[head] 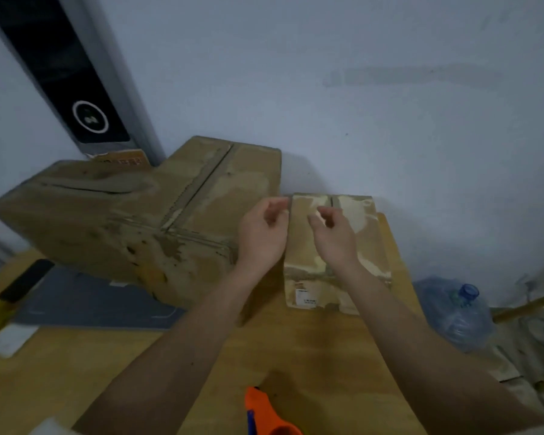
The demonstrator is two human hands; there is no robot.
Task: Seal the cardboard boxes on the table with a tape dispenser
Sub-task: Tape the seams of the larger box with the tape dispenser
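A small cardboard box [355,224] stands at the far right of the wooden table [311,350], its top flaps shut along a centre seam. My left hand [261,233] hovers beside the box's left edge with fingers loosely curled and nothing in them. Over the box top, my right hand [333,233] is also loosely curled and holds nothing. An orange tape dispenser [266,412] lies on the table at the near edge, between my forearms. A large cardboard box [220,196] sits left of the small one, with another large box [76,211] further left.
A dark grey mat [85,299] and a black phone [26,281] lie on the table's left part. A blue water jug [459,312] stands on the floor to the right. A dark panel [73,80] leans on the wall behind the boxes.
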